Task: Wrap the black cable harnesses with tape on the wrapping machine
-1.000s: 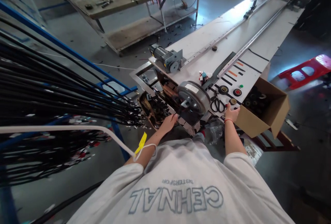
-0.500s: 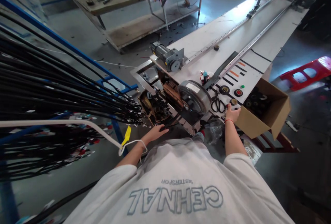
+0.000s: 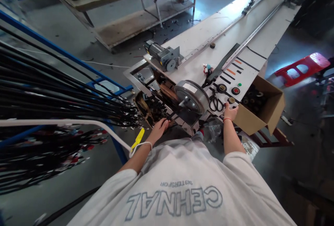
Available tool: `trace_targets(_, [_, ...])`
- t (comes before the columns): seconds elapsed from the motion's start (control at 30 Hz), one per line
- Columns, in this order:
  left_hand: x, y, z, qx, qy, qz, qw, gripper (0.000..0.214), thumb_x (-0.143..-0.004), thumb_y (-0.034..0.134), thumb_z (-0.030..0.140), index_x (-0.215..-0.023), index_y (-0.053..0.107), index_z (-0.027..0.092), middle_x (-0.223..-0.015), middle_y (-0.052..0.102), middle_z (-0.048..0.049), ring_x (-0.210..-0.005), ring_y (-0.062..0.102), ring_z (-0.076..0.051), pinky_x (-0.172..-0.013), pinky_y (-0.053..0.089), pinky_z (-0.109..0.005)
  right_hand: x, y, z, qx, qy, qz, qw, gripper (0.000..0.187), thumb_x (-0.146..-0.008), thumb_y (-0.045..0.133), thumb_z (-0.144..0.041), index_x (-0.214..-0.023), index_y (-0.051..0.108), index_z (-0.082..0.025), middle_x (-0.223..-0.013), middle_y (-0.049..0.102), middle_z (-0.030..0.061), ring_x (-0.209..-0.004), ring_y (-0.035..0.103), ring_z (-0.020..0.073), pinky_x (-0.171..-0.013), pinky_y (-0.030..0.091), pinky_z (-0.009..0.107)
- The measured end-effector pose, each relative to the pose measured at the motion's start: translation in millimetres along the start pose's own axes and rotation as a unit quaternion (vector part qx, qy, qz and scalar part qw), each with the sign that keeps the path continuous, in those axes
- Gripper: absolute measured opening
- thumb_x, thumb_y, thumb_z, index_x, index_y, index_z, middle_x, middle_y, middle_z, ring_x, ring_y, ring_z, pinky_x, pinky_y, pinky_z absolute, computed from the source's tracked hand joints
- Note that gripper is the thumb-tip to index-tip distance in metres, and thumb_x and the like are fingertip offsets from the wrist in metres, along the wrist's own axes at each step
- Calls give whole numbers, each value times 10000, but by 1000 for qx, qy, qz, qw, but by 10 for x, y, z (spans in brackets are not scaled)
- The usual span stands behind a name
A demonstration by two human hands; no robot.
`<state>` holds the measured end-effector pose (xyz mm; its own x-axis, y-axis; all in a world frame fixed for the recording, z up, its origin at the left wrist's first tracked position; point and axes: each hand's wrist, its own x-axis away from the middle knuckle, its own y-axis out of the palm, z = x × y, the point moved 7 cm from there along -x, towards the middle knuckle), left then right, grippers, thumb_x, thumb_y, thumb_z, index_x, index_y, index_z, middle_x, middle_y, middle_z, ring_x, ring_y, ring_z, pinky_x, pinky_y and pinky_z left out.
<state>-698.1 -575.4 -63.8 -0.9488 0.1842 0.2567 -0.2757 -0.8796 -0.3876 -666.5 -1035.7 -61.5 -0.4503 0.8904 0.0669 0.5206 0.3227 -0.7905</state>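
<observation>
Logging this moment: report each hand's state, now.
Left hand: cannot tell whether open or closed.
Right hand: right by the tape roll; its grip cannot be told.

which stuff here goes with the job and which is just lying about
Probably in use:
tape roll, by the right hand
wheel, between that and the left hand
scissors, near the right hand
white bench

Apparently just lying about:
red stool
clear plastic
</observation>
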Motion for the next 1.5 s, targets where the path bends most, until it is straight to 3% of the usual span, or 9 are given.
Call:
trace_targets(0.37, [-390, 235, 303, 25, 22, -4, 999, 402, -886, 418, 538, -822, 585, 178, -717, 617, -36, -702, 577, -180, -697, 452, -286, -37, 29, 23, 4, -7, -1, 1000, 894, -823, 566, -628, -1475, 313, -71, -1418, 458, 233, -1278, 474, 371, -1047, 391, 480])
trace_targets(0.6, [-507, 458, 241, 188, -75, -50, 978, 486, -853, 464, 651, -805, 532, 172, -539, 410, 58, -449, 362, -87, -457, 305, -219, -30, 15, 18, 4, -6, 5, 1000, 892, -828, 560, -637, -1475, 314, -75, -1415, 463, 230, -1274, 481, 365, -1053, 388, 480])
trace_targets(0.7, [-460, 452, 150, 202, -74, -145, 966, 468, -798, 561, 637, -784, 570, 169, -592, 533, 16, -487, 453, -98, -492, 376, -230, -31, 24, 11, 7, -9, 0, 1000, 866, -850, 514, -649, -1469, 317, -77, -1414, 460, 235, -1282, 473, 362, -1052, 386, 486])
trace_targets(0.77, [-325, 449, -14, 130, -73, -253, 956, 415, -687, 701, 570, -701, 609, 166, -623, 615, -23, -552, 545, -137, -546, 431, -255, -32, 27, 7, 10, -12, 1, 1000, 856, -856, 508, -643, -1470, 313, -79, -1408, 464, 238, -1279, 475, 361, -1049, 388, 487])
trace_targets(0.83, [-157, 360, -287, 27, -88, -284, 954, 378, -564, 782, 504, -612, 608, 172, -577, 625, -31, -573, 579, -182, -573, 450, -283, -25, 25, 4, 9, -16, 2, 1000, 855, -853, 526, -624, -1470, 315, -70, -1406, 463, 245, -1274, 478, 365, -1049, 388, 484])
trace_targets(0.93, [57, 59, -599, -50, -85, -132, 986, 413, -585, 712, 585, -670, 612, 193, -643, 666, -51, -662, 613, -240, -650, 483, -335, -1, 20, 8, 5, -14, -3, 1000, 852, -852, 537, -604, -1469, 319, -59, -1411, 456, 251, -1271, 480, 366, -1052, 384, 480])
trace_targets(1.07, [404, -148, -622, -30, -49, 9, 998, 515, -753, 483, 696, -874, 604, 211, -843, 697, -74, -820, 635, -259, -791, 502, -370, 14, 24, 24, -4, -4, -12, 1000, 858, -849, 541, -611, -1477, 314, -72, -1411, 460, 243, -1269, 483, 360, -1049, 384, 479])
trace_targets(1.2, [499, -83, -420, -14, -51, 38, 998, 529, -824, 375, 704, -875, 561, 211, -737, 632, -46, -703, 590, -214, -704, 494, -334, -3, 30, 49, -6, 0, -10, 1000, 858, -849, 544, -610, -1480, 310, -78, -1414, 460, 233, -1273, 481, 353, -1051, 382, 463])
trace_targets(1.5, [112, 35, -221, 21, -46, 49, 998, 597, -821, 367, 739, -926, 569, 187, -776, 630, -61, -711, 587, -204, -672, 487, -316, 47, 8, 2, -12, 11, -16, 1000, 844, -860, 554, -593, -1484, 307, -82, -1411, 455, 245, -1273, 481, 346, -1034, 399, 453])
